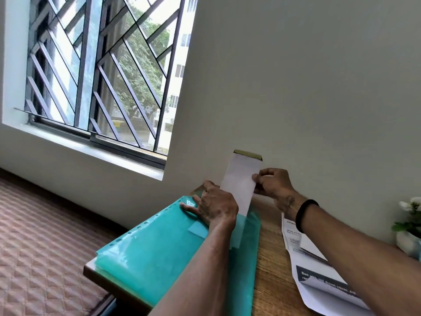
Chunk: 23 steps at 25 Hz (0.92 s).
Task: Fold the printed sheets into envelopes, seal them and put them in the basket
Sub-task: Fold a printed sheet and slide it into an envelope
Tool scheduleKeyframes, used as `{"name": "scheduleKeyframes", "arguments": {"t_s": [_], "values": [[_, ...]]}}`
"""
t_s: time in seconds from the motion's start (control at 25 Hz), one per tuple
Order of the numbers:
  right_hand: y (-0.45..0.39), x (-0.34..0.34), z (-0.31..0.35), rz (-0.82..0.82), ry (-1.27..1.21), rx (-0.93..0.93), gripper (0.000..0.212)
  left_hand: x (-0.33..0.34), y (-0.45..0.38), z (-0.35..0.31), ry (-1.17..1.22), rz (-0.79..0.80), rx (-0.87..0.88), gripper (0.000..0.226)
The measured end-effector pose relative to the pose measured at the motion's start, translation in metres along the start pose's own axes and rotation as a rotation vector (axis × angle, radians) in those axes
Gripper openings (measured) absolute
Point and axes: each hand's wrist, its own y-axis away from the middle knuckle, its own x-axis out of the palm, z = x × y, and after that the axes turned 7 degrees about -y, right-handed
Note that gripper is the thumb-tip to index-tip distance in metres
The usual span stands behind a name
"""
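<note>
White envelope (242,179) pinched upright by right hand (272,184), being drawn from green folder (159,252); left hand (214,207) flat at 9 o'clock, fingers spread. Next: fold printed sheet (319,279).

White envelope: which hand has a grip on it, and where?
The right hand pinches the long white paper envelope at its right edge, about midway up. The left hand rests on the green plastic folder, holding nothing.

Wall (296,87) right behind desk, blocks far side. Green folder (159,254) covers left half of wooden desk (271,258); bare strip btwn folder & printed sheets (319,277). Flower pot (407,238) at far right edge. Left of desk: open, bed (45,236) below.
</note>
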Motion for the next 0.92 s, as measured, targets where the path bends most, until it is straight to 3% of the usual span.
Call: {"name": "scheduleKeyframes", "arguments": {"t_s": [0.32,0.4,0.52,0.6,0.8,0.92], "values": [[-0.026,-0.04,0.043,-0.221,-0.095,-0.2,0.014,0.0,0.0,-0.003,-0.009,-0.07,0.003,0.044],[-0.023,-0.053,0.051,-0.263,-0.171,-0.166,0.019,0.001,0.0,-0.007,-0.013,-0.124,0.138,0.049],[0.003,-0.064,0.065,-0.26,-0.398,-0.07,0.019,-0.002,0.012,-0.023,-0.018,-0.145,0.597,0.082],[0.031,-0.067,0.067,-0.2,-0.512,-0.018,0.013,-0.005,0.023,-0.038,-0.081,-0.183,0.8,0.098],[0.094,-0.1,0.049,0.083,-0.348,0.057,0.008,-0.004,0.029,-0.044,-0.124,-0.233,0.933,0.104],[0.1,-0.133,0.048,0.079,-0.184,-0.027,0.024,-0.003,0.028,-0.04,-0.195,-0.171,1.037,0.112]]}}
